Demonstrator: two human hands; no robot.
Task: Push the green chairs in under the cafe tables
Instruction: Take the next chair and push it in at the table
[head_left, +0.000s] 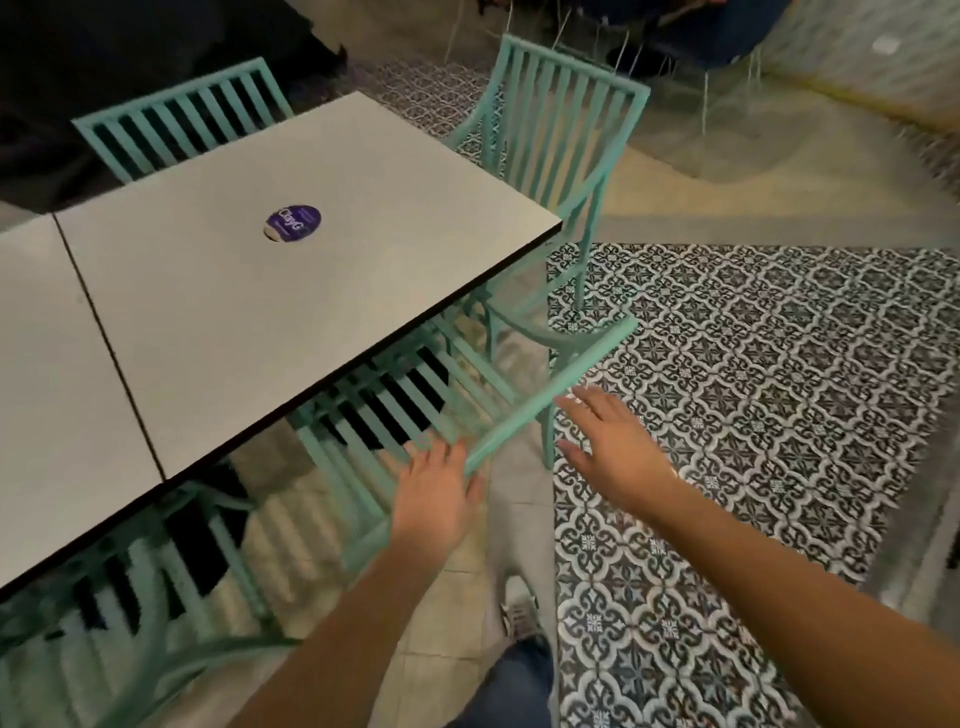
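Observation:
A green slatted chair (550, 384) stands at the near side of the white cafe table (291, 280), its seat partly under the tabletop and its top rail toward me. My left hand (436, 493) lies flat with straight fingers against the lower left end of that rail. My right hand (613, 441) hovers open just right of the rail, fingers spread, close to it or just touching. A second green chair (561, 130) stands at the table's right end, pulled out a little. A third (176, 119) is at the far side.
Another green chair (156, 597) sits tucked under the adjoining white table (47, 389) at lower left. A purple round sticker (292, 222) marks the tabletop. Patterned floor tiles (753, 389) spread to the right. My shoe (519, 608) is below the chair. Wire chair legs (706, 98) stand at the back.

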